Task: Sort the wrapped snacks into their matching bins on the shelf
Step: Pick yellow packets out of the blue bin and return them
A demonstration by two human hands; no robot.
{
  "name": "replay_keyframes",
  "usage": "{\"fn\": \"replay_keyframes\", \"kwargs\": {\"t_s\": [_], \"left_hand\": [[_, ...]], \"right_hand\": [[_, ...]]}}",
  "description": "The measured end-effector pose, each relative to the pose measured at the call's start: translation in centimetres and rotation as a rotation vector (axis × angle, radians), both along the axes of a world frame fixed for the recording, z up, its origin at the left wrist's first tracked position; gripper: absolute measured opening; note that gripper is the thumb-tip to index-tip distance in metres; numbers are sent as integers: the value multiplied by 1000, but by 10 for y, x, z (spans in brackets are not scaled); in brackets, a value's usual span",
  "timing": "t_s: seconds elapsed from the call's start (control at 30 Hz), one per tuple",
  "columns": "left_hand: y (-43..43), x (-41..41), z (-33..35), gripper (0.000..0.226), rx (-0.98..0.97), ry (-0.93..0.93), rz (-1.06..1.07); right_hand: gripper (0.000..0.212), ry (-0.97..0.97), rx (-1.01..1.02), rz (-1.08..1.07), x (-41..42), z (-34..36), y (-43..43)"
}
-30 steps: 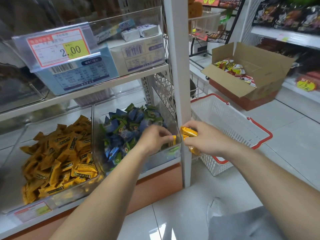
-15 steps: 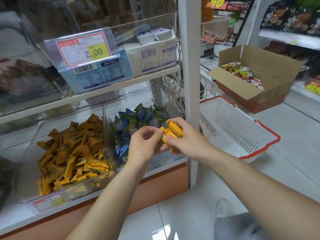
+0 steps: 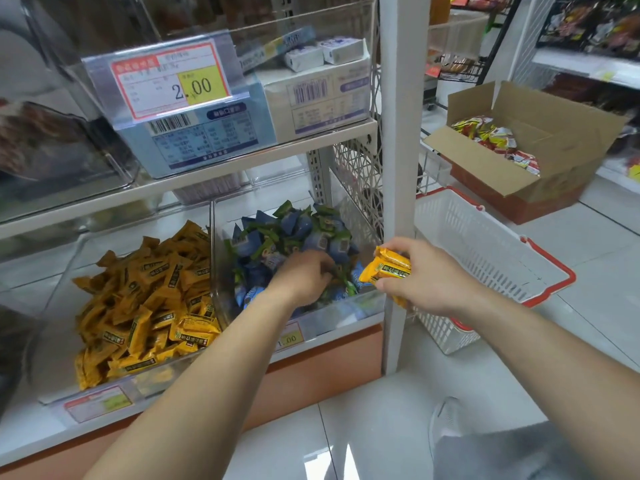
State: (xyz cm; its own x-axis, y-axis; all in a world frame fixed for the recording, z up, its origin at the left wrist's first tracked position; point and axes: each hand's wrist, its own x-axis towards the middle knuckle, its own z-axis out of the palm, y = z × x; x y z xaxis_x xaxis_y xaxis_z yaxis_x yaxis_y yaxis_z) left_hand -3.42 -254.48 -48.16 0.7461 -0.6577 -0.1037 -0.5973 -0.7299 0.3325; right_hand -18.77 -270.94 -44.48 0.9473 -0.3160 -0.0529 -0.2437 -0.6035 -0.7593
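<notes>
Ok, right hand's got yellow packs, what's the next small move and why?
Probably move the right hand leftward and drop its yellow packs into the yellow bin; it holds them beside the blue bin, where they don't match.

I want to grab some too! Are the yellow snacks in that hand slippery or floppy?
Probably light: the right hand pinches several yellow snacks at once. Their wrappers look glossy, so they may slide against each other. They show a straight bar shape in the grip, so likely fairly stiff.
</notes>
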Motion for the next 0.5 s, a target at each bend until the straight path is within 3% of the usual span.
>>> {"fn": "replay_keyframes", "kwargs": {"t_s": [0.13, 0.33, 0.5], "left_hand": [[-4, 17, -9, 24, 178, -85, -44], [-11, 25, -19, 39, 197, -78, -112], [-12, 28, -26, 27, 121, -31, -95]], "right_hand": [[37, -19, 46, 12, 4, -4, 2], [35, -5, 35, 43, 12, -12, 7], [32, -1, 16, 62, 13, -15, 12]]}}
